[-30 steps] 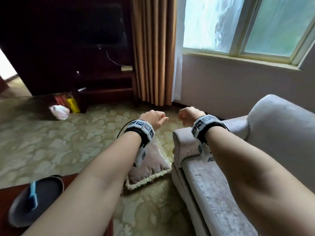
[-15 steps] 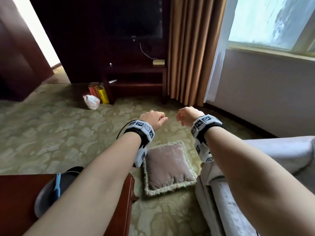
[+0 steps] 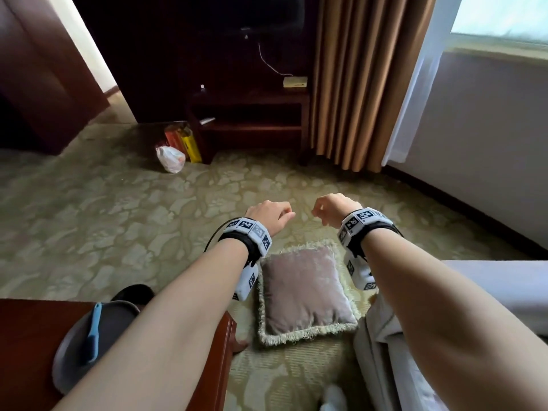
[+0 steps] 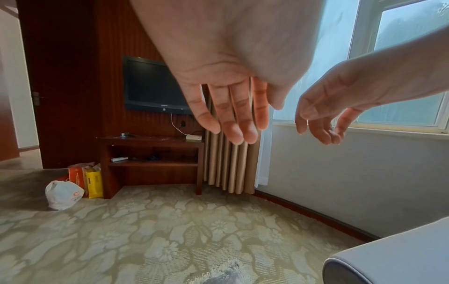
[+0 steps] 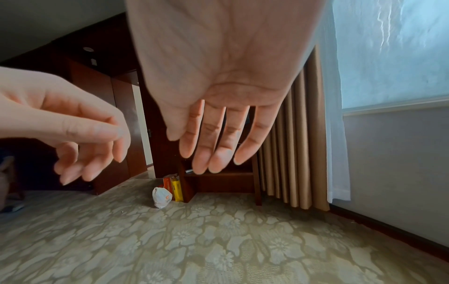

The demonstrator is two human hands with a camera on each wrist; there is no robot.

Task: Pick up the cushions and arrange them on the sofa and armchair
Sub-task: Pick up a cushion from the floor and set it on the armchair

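A mauve cushion (image 3: 305, 289) with a pale fringe lies flat on the patterned carpet, between a wooden table and the grey armchair (image 3: 504, 289). Only its fringed corner (image 4: 223, 276) shows in the left wrist view. My left hand (image 3: 272, 215) and right hand (image 3: 329, 207) hover side by side in the air above and beyond the cushion. Both hold nothing. The left fingers (image 4: 233, 119) and the right fingers (image 5: 213, 146) hang straight and relaxed, palms down. The grey armchair's rounded arm (image 4: 388, 259) sits low at the right.
A dark wooden table (image 3: 29, 351) at lower left carries a dark tray (image 3: 74, 345) with a blue brush (image 3: 93, 330). A white plastic bag (image 3: 170, 158) and coloured paper bags (image 3: 184, 140) stand by the TV stand (image 3: 249, 120). Curtains (image 3: 355, 84) hang at the window.
My view has swung left and down, bringing the whole cushion into sight and pushing the armchair to the right edge. Both hands stay raised together and their fingers have loosened.
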